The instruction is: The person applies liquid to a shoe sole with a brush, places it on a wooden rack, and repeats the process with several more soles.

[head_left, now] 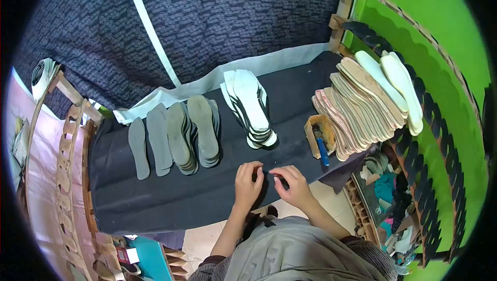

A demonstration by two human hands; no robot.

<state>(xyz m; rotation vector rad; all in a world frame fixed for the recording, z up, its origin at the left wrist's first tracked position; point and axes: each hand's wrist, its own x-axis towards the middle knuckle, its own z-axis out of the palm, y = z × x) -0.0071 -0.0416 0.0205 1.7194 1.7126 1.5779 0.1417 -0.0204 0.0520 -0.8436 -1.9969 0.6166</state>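
My left hand [248,183] and my right hand [292,185] are close together over the front edge of the black-covered table [207,200], a small gap between their fingertips. Both have curled fingers, with thumb and index finger drawn together. Anything pinched in them is too small to make out. Beyond my hands lies a fanned pile of white insoles [248,99] with dark undersides. Grey insoles lie to the left: a single one [138,149], a thin pile [159,138] and two thicker piles, one olive-grey [179,136] and one beside it [203,125].
At the right stands a long row of beige insoles [362,105], white ones [401,87] at its far end. A wooden box [313,143] holds a blue-handled tool [323,151]. Racks of black sole shapes [435,120] line the green wall. A shelf with scraps [385,193] sits below.
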